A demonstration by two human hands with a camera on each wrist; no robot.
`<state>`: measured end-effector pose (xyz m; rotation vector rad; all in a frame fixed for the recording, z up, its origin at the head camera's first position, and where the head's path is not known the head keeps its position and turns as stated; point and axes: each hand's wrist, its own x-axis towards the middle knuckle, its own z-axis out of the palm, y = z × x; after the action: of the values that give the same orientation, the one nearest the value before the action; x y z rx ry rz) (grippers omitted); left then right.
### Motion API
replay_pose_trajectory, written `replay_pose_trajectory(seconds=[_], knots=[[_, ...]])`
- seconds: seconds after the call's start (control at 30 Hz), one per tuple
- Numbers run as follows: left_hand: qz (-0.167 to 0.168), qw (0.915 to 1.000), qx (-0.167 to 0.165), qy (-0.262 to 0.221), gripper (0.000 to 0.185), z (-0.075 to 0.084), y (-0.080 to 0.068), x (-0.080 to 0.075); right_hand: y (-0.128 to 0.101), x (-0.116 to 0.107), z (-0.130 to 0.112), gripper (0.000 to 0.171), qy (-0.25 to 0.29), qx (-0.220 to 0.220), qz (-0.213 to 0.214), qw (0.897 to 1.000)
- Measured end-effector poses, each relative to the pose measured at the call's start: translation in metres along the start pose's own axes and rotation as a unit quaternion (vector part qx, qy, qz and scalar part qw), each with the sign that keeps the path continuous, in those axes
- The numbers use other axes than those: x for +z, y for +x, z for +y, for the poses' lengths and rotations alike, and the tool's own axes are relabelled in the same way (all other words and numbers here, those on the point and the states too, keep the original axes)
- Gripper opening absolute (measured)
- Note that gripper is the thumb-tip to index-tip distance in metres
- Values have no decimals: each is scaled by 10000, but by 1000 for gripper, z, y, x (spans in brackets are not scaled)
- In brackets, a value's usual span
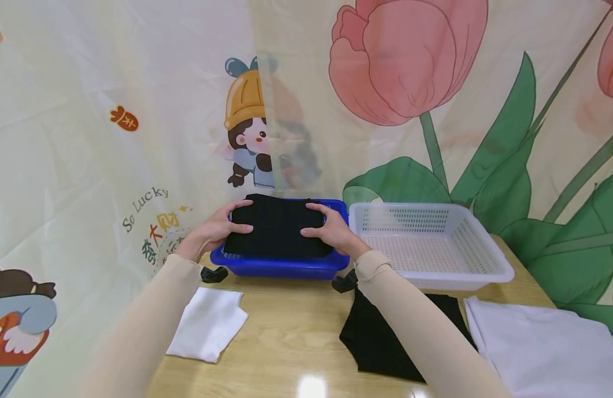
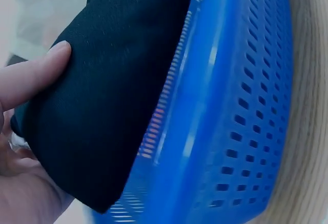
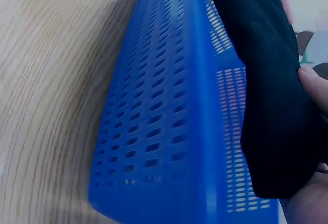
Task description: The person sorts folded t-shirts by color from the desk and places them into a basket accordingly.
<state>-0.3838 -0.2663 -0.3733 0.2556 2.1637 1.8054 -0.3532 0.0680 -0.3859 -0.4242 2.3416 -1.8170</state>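
1. Looking through the head view, a folded black cloth (image 1: 276, 226) is seen held over the blue basket (image 1: 281, 266) at the centre of the frame. It is gripped at its left edge by the left hand (image 1: 218, 228) and at its right edge by the right hand (image 1: 331, 229), thumbs on top.
2. An empty white basket (image 1: 485, 260) is placed just right of the blue one. A white cloth (image 1: 209, 323) lies lower left, another black cloth (image 1: 373, 340) lower centre, and a large white cloth (image 1: 540, 342) lower right, all on the wooden table (image 1: 286, 331).
3. Left wrist view: the black cloth (image 2: 113, 90) is pinched under the thumb at the left edge, with the blue basket (image 2: 230, 121) to its right.
4. Right wrist view: the black cloth (image 3: 271, 90) fills the right side, fingertips curled round it, against the blue basket (image 3: 164, 121) on the table (image 3: 46, 96).
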Motion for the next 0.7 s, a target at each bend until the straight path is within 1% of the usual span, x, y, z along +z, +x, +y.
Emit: replay_pose_trajectory(seconds=[0.07,0.1,0.2,0.27,0.33,0.43,0.6,0.7], knots=[[76,10000,-51,30,84,-10,6,1,3,4,8,76,-227,56,109,9997],[131,9998,-68,129,84,-15,9,1,4,6,11,76,-334,86,161,9993],[288,9987,-104,419,83,-26,16,5,8,11,21,76,-378,189,228,9988],[382,9980,-134,493,83,-30,20,8,11,13,25,76,-368,269,245,9987],[452,9979,-143,430,83,-33,23,11,13,14,28,75,-381,358,292,9982],[451,9980,-132,411,83,-34,27,15,16,15,32,74,-401,519,413,9970],[586,9951,-157,775,82,-38,34,20,22,19,39,72,-531,700,658,9940],[697,9936,-270,841,82,-41,35,22,26,22,42,72,-674,775,725,9921]])
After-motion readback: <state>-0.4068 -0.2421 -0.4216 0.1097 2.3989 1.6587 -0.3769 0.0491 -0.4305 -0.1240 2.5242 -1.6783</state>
